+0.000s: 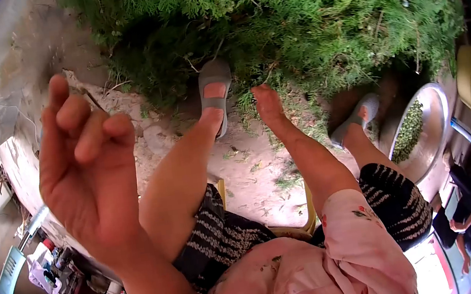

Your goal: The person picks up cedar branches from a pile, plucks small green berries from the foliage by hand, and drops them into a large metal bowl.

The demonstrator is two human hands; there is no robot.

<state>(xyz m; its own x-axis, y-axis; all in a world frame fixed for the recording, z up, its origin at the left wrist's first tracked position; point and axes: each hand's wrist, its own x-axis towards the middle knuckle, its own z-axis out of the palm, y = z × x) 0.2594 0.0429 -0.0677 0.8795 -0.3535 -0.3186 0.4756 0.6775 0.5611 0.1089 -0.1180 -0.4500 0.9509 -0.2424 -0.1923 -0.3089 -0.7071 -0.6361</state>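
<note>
My left hand [88, 160] is raised at the left, close to the camera, palm showing. Its fingers are loosely bent and apart, and nothing shows in the palm. My right hand [268, 104] reaches forward to the near edge of a large heap of green conifer branches [314, 23]. Its fingers are drawn together beside the sprigs; what they hold, if anything, is too small to make out. To the right stands a wide metal basin [436, 99], tilted in view, with many small green cones or seed pods [409, 133] in it.
My feet in grey shoes [214, 75] rest on the littered floor [251, 174] by the heap. A yellowish basin [467, 78] stands far right, with another person [470, 211] below it. At left are a pale green plastic chair [9, 275] and assorted bags.
</note>
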